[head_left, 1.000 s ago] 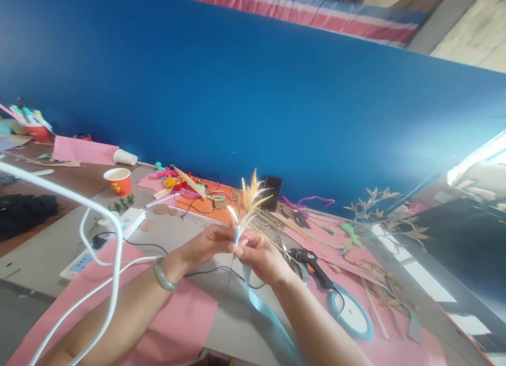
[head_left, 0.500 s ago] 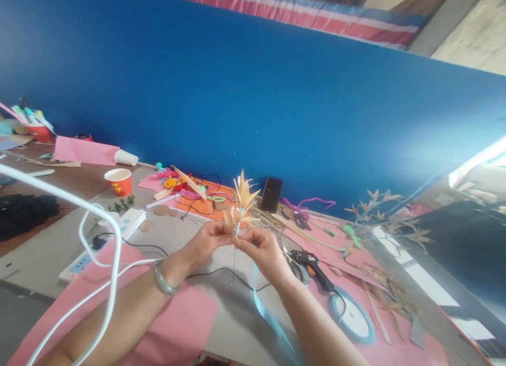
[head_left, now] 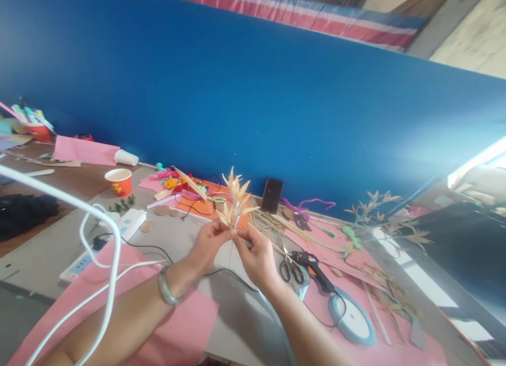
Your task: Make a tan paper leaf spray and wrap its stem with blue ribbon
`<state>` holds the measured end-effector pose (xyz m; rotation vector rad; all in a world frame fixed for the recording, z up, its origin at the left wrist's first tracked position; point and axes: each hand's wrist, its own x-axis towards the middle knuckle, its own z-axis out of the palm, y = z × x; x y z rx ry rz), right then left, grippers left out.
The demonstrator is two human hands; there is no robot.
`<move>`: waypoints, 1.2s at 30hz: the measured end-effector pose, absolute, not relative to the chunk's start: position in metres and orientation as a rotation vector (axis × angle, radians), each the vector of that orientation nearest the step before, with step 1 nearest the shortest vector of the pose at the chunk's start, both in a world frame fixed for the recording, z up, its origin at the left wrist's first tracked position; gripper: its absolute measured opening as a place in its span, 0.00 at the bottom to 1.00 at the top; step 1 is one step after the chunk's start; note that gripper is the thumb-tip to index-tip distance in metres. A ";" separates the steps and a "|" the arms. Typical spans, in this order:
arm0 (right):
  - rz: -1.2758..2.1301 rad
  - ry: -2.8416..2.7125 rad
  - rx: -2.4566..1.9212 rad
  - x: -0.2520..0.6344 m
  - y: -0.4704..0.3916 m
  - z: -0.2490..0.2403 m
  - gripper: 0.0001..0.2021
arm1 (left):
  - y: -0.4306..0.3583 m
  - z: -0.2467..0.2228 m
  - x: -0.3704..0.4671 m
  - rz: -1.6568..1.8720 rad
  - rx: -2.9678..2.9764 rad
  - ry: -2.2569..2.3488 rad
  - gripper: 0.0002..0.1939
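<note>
Near the middle of the view, my left hand [head_left: 211, 243] and my right hand [head_left: 255, 252] meet with fingertips pinched together. Between them they hold the base of a pale straw-coloured flower stem [head_left: 236, 197], which stands upright with pointed petals in two tiers. A thin wire hangs below the fingers. Light blue ribbon [head_left: 272, 308] runs down beside and partly behind my right forearm. The ribbon's end at the stem is hidden by the fingers.
Scissors [head_left: 291, 270], a black glue gun [head_left: 316, 271] and a ribbon roll [head_left: 351, 317] lie right. A phone [head_left: 272, 195] leans on the blue wall. Left are a paper cup [head_left: 119, 183], a power strip [head_left: 103, 244] and a white cable [head_left: 114, 281]. More straw flowers [head_left: 375, 208] stand right.
The flower stem has turned and shifted slightly left and down in my hands. My right hand has moved a little left, uncovering the scissors. The ribbon now hangs closer to my right forearm.
</note>
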<state>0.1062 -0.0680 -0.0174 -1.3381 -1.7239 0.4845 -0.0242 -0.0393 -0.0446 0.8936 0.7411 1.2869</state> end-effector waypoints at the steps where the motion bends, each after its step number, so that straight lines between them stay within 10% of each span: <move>1: 0.624 -1.679 -1.308 0.108 -0.067 -0.012 0.10 | -0.039 -0.042 -0.027 1.259 0.909 0.680 0.12; 17: 1.696 -1.101 -0.841 0.108 -0.070 -0.014 0.21 | -0.029 -0.045 -0.046 0.998 1.153 0.350 0.09; 36: 0.506 -1.590 -1.300 0.109 -0.081 -0.014 0.07 | -0.033 -0.041 -0.034 1.312 1.472 0.747 0.10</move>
